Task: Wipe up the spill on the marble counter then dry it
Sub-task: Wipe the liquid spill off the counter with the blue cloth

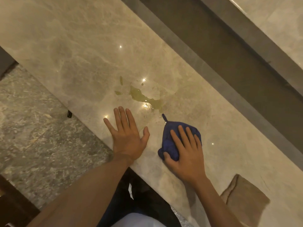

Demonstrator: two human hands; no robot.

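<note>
A yellowish-green spill [144,98] lies on the beige marble counter [78,49], with small separate drops to its left and above. My right hand [186,153] presses down on a bunched blue cloth [170,140] just below and right of the spill; the cloth's thin corner tip reaches the spill's lower edge. My left hand [126,135] rests flat on the counter with fingers spread, left of the cloth and just below the spill, holding nothing.
A folded tan cloth [244,195] lies on the counter at the lower right. A dark recessed strip [229,51] runs along the counter's far side. The counter's near edge drops to a speckled stone floor [41,128].
</note>
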